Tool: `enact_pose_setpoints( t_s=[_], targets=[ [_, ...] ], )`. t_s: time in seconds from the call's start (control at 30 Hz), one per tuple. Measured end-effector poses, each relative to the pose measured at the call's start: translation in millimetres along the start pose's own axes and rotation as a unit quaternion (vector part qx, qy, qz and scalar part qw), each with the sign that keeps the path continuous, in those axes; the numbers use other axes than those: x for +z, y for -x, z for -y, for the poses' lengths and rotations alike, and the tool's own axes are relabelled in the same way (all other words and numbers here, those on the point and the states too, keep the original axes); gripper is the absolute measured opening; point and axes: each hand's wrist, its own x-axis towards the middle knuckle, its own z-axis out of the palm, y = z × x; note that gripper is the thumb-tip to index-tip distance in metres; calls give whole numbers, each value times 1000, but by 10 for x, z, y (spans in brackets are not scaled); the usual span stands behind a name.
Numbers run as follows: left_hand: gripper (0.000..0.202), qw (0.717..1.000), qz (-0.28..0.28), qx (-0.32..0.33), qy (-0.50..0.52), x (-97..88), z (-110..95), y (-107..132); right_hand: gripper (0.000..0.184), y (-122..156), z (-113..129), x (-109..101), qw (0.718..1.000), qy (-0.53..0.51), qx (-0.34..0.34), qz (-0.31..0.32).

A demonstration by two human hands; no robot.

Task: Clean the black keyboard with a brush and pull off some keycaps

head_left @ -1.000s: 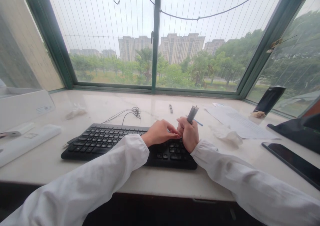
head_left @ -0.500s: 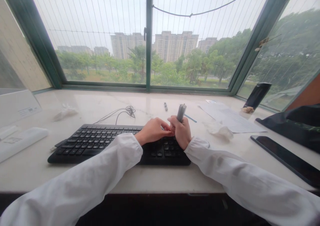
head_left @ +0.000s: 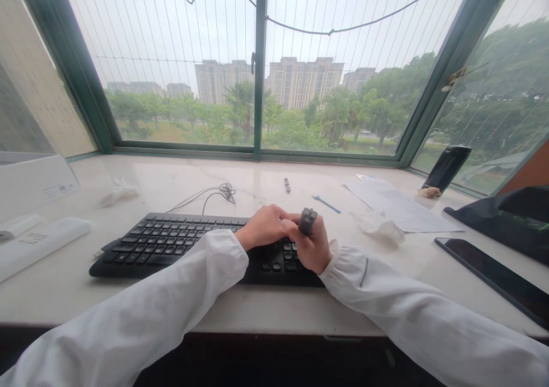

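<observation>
A black keyboard (head_left: 171,244) lies on the white sill, and both hands are over its right part. My right hand (head_left: 315,248) is closed round a grey, block-ended tool (head_left: 307,221) whose exact kind does not show; its thick end sticks up out of the fist. My left hand (head_left: 266,227) is closed too, its fingertips meeting the right hand's thumb and fingers. Whatever lies between the left fingers is hidden. Beyond the hands are a thin blue stick (head_left: 326,204) and some small grey pieces (head_left: 287,185).
A coiled cable (head_left: 225,191) lies behind the keyboard. On the right are crumpled tissue (head_left: 381,227), printed paper (head_left: 398,207), a dark phone (head_left: 493,272), a black bag (head_left: 506,221) and a leaning black object (head_left: 448,167). White boxes (head_left: 38,241) stand left. A window closes the back.
The grey tool has tipped so that its end points more toward me and sits lower. My right hand has turned and dropped slightly, uncovering more of the blue stick.
</observation>
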Motion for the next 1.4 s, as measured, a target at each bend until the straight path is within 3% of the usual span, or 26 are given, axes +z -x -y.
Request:
enact_pose_setpoints(
  t_s=[0.17, 0.27, 0.43, 0.6, 0.77, 1.0, 1.4],
  targets=[
    [30, 999, 4, -15, 32, -18, -23, -6, 43, -160, -74, -163, 994, -9, 23, -102],
    [31, 998, -5, -24, 57, -45, -38, -10, 44, -326, -152, -368, 992, 69, 0, -110],
    [28, 995, -80, -23, 51, -76, -25, -18, 37, -465, -272, -625, 985, 155, -73, 16],
    [24, 989, -136, -19, 51, -89, -12, -15, 30, -491, -461, -650, 984, 163, -46, 62],
    [22, 987, -152, 9, 61, -76, -1, -8, 35, -484, -583, -616, 983, 139, -23, 120],
    [22, 986, -166, 30, -6, -77, -37, 37, 37, -489, -571, -609, 982, 115, 24, 149],
    [12, 962, -202, 43, -181, -50, -90, 77, 43, -487, -615, -610, 970, 162, -8, 183]
  ],
)
